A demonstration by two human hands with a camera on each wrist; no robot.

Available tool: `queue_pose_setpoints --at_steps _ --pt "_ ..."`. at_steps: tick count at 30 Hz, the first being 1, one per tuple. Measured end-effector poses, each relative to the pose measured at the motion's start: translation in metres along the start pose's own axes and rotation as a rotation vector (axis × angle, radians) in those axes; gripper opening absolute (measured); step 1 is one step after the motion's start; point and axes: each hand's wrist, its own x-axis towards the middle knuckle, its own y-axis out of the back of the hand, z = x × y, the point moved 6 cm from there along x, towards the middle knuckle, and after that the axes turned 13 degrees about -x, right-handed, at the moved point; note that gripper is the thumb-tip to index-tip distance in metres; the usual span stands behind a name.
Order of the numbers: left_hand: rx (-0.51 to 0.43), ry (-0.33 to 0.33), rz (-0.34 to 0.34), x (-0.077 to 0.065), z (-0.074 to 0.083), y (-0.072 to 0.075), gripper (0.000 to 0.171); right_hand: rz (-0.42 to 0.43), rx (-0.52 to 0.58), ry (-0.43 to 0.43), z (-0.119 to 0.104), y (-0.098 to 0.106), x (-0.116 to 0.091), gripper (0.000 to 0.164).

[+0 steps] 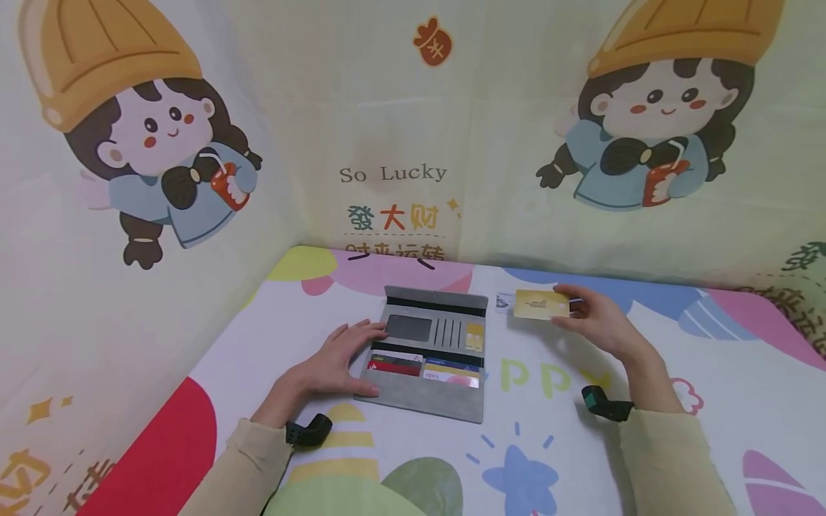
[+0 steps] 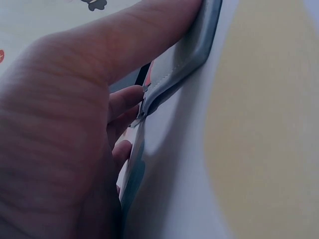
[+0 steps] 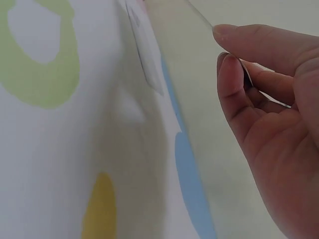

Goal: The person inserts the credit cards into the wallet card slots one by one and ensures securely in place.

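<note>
A grey long wallet [image 1: 422, 400] lies unfolded on the table, with several cards in its slots. My left hand [image 1: 329, 365] rests at its left side, fingers spread and fairly straight. The thumb lies on the lower flap, also seen over the wallet [image 2: 187, 59] edge in the left wrist view. My right hand [image 1: 596, 319], right of the wallet, pinches a gold card [image 1: 538, 304] by its right end, thumb against fingers. In the head view the gold card overlaps a pale card [image 1: 504, 303], which lies on the table in the right wrist view.
The table [image 1: 548, 459] has a colourful printed cover. Behind it and at the left hang cream sheets [image 1: 387, 107] with cartoon prints. A red card [image 1: 393, 368] and a card with a pink print [image 1: 452, 376] sit in the wallet's lower slots, and a gold card [image 1: 474, 337] in an upper one.
</note>
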Motion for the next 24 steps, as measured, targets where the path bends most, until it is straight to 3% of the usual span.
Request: queue_pose_setpoints --at_steps 24 --pt "-0.005 -0.002 0.005 -0.001 0.000 0.001 0.093 -0.006 0.017 0.068 -0.019 -0.009 0.002 0.059"
